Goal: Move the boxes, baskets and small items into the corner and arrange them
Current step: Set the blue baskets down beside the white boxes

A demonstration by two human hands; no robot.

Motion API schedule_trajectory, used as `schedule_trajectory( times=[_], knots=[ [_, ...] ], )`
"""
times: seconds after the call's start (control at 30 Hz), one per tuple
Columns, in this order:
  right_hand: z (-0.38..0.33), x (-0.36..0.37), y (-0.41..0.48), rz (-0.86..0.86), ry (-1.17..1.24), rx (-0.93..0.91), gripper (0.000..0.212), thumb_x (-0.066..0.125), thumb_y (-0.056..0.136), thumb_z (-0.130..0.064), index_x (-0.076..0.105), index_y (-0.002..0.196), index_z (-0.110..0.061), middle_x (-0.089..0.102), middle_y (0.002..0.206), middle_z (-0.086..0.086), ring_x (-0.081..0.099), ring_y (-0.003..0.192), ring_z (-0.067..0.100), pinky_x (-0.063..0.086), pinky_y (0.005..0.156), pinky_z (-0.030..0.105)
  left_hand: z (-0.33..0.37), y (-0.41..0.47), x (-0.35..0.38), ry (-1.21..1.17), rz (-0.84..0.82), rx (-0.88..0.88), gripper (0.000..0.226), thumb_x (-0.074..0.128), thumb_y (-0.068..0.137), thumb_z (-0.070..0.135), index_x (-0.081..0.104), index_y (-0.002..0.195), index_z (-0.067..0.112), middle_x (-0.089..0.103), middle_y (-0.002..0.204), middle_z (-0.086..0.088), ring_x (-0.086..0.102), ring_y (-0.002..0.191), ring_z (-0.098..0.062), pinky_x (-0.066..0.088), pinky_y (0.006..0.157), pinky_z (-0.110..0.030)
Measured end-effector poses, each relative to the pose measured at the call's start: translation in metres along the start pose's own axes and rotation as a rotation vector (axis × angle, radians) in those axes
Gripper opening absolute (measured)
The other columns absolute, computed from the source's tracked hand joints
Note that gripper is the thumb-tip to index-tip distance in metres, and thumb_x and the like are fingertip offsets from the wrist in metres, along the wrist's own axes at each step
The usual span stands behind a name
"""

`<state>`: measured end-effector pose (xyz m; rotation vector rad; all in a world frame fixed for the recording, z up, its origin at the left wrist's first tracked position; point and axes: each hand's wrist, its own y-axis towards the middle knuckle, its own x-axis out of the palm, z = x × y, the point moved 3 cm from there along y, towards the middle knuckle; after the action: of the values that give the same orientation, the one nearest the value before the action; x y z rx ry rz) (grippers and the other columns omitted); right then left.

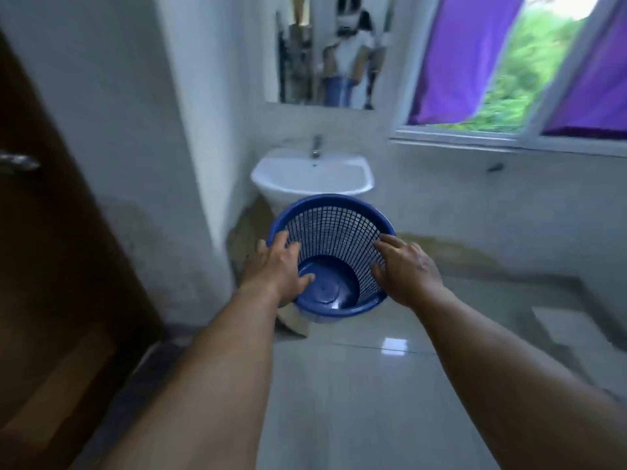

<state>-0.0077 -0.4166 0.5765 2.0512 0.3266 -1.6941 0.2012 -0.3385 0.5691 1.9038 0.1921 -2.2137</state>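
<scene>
Basket (339, 232) within wide-spread, gripping fingers (281, 238)

You are not looking at any readable text here: no lettering, label, brand, number or sign is showing clearly enough to read on any surface in view.
</scene>
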Motion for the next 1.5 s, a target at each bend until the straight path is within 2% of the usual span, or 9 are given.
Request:
schedule_trajectory(
  times=[0.17,0.27,0.5,0.7,1.0,1.17,1.33,1.5],
  knots=[
    [0.186,-0.047,-0.059,0.043,-0.075,0.231,0.045,0.050,0.094,-0.037,0.051,0.137,-0.024,0.046,0.147,-0.005,0.052,0.119,0.030,0.050,0.094,0.043,0.201,0.043,0.031,-0.023,-0.037,0.254,0.071,0.056,0.086,0.062,0.037,0.144,0.026,0.015,0.160,0.001,0.031,0.135,-0.036,0.036,0.109,-0.047],
    [0.280,-0.068,-0.093,0.036,-0.132,0.377,0.048,0.047,0.096,-0.039,0.047,0.142,-0.025,0.042,0.151,-0.005,0.051,0.121,0.031,0.048,0.096,0.042,0.307,0.054,0.053,-0.056,-0.060,0.375,0.071,0.056,0.086,0.062,0.037,0.144,0.026,0.016,0.160,0.001,0.032,0.134,-0.035,0.040,0.105,-0.049],
    [0.415,-0.074,-0.137,-0.006,-0.136,0.620,0.051,0.042,0.098,-0.040,0.040,0.147,-0.024,0.035,0.156,-0.004,0.046,0.128,0.030,0.040,0.106,0.039,0.453,0.086,0.095,-0.027,-0.151,0.588,0.070,0.057,0.085,0.062,0.037,0.144,0.028,0.014,0.161,0.004,0.033,0.133,-0.036,0.044,0.101,-0.050],
    [0.493,-0.047,-0.119,-0.041,-0.113,0.751,0.050,0.044,0.098,-0.039,0.041,0.145,-0.024,0.034,0.156,-0.003,0.046,0.129,0.029,0.042,0.104,0.039,0.526,0.152,0.132,0.028,-0.207,0.716,0.067,0.057,0.085,0.063,0.040,0.139,0.028,0.013,0.161,0.002,0.036,0.130,-0.036,0.046,0.098,-0.049],
    [0.569,0.004,-0.028,-0.053,0.046,0.892,0.048,0.047,0.097,-0.038,0.045,0.144,-0.026,0.032,0.157,-0.005,0.044,0.134,0.019,0.042,0.105,0.037,0.571,0.295,0.175,0.189,-0.306,0.908,0.066,0.053,0.086,0.065,0.040,0.139,0.028,0.016,0.160,-0.002,0.038,0.129,-0.036,0.048,0.095,-0.048],
    [0.620,0.019,0.004,-0.063,0.084,0.982,0.048,0.049,0.097,-0.034,0.043,0.144,-0.025,0.031,0.157,-0.003,0.046,0.133,0.022,0.042,0.106,0.038,0.618,0.354,0.203,0.232,-0.374,1.000,0.069,0.051,0.085,0.068,0.039,0.140,0.028,0.014,0.160,-0.003,0.038,0.130,-0.036,0.048,0.096,-0.048],
    [0.697,0.048,0.033,-0.090,0.105,1.036,0.048,0.049,0.097,-0.032,0.043,0.144,-0.023,0.033,0.156,0.000,0.048,0.130,0.023,0.043,0.104,0.038,0.677,0.407,0.253,0.284,-0.450,1.038,0.069,0.047,0.088,0.068,0.037,0.143,0.029,0.012,0.161,-0.006,0.036,0.133,-0.037,0.046,0.099,-0.049],
    [0.781,0.076,0.067,-0.129,0.146,1.049,0.041,0.049,0.096,-0.028,0.051,0.136,-0.020,0.046,0.145,0.003,0.057,0.115,0.025,0.049,0.093,0.038,0.737,0.460,0.297,0.306,-0.540,1.007,0.065,0.039,0.093,0.065,0.034,0.146,0.027,0.011,0.162,-0.006,0.033,0.136,-0.037,0.045,0.102,-0.051]
  ],
)
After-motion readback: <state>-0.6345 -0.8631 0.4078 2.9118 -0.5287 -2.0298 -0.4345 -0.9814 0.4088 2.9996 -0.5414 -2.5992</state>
